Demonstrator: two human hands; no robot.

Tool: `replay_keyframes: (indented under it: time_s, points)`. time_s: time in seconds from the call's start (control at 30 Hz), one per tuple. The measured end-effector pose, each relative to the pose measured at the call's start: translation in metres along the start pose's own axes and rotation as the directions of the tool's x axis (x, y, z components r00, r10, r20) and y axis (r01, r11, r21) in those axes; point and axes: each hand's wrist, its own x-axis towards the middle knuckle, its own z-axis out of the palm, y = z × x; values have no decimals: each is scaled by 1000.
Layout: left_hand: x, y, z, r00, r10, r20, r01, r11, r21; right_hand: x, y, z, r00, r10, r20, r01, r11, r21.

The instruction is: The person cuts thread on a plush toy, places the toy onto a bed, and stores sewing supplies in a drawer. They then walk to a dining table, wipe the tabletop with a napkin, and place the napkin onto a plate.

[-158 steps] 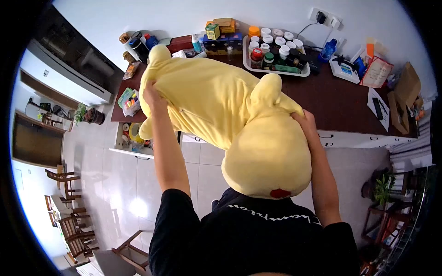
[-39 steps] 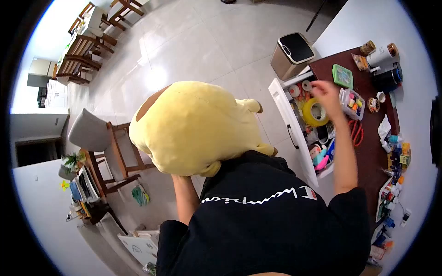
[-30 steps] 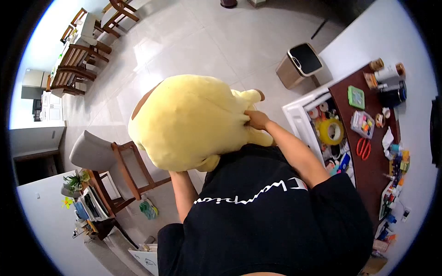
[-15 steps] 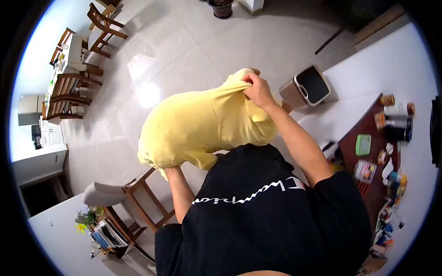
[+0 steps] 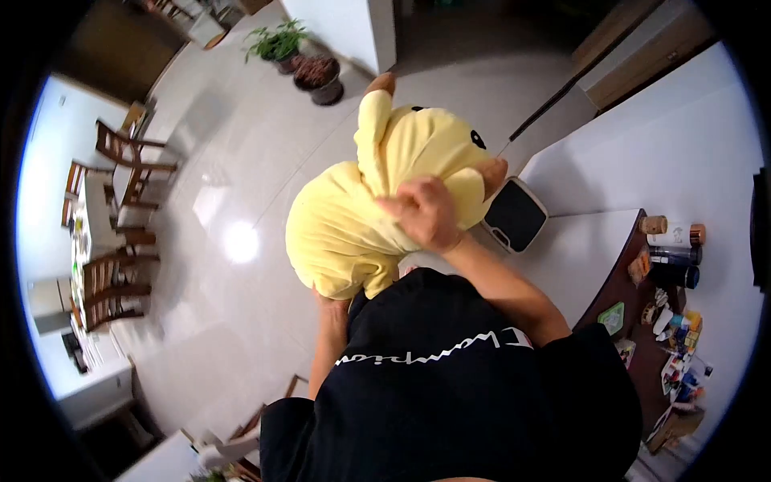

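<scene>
Plush (image 5: pixel 333 221) is up off the floor (image 5: pixel 185 289), before the black shirt (image 5: pixel 466 386). Green leaves fill one pot (image 5: pixel 284 64), brown matter another (image 5: pixel 328 92); the bin's (image 5: pixel 518 215) contents are hidden. Its long axis slants up to the right, head and eyes at the far end, facing away. Left hand (image 5: pixel 331 305), mostly covered, is under the near end; right hand (image 5: pixel 427 215), fingers curled, is over the middle. I cannot tell either grip. Bottles (image 5: pixel 675 256) crowd the counter (image 5: pixel 614 285) at right.

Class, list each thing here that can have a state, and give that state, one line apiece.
Yellow plush toy: held up, creased
Left hand: holding the toy, mostly hidden
Right hand: fingers curled, contact unclear
Trash bin: upright, lid unclear
Leafy potted plant: upright
Wooden dining chairs: upright
</scene>
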Motion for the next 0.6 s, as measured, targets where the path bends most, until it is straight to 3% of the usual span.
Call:
replay_keyframes:
  time_s: [0.07,0.13,0.2,0.27,0.4,0.53,0.6]
  points:
    - [50,-2,12,997,-49,56,50,999,-14,14,14,6,1000,-2,9,3,999,-52]
    - [101,2,23,979,-185,79,193,976,-104,34,46,16,1000,-4,25,7,995,-99]
    - [161,6,32,961,-272,38,274,961,-35,55,85,24,1000,-7,24,11,987,-159]
    - [211,1,47,924,-364,118,373,925,-68,77,117,25,999,24,25,-19,977,-210]
    - [306,-10,72,837,-541,87,547,831,-97,116,175,20,996,74,47,-60,966,-250]
    - [380,-44,105,799,-592,104,600,797,-69,131,227,14,988,150,33,-131,936,-328]
    - [412,-69,112,778,-618,114,625,780,-34,137,257,10,990,135,-39,-140,958,-249]
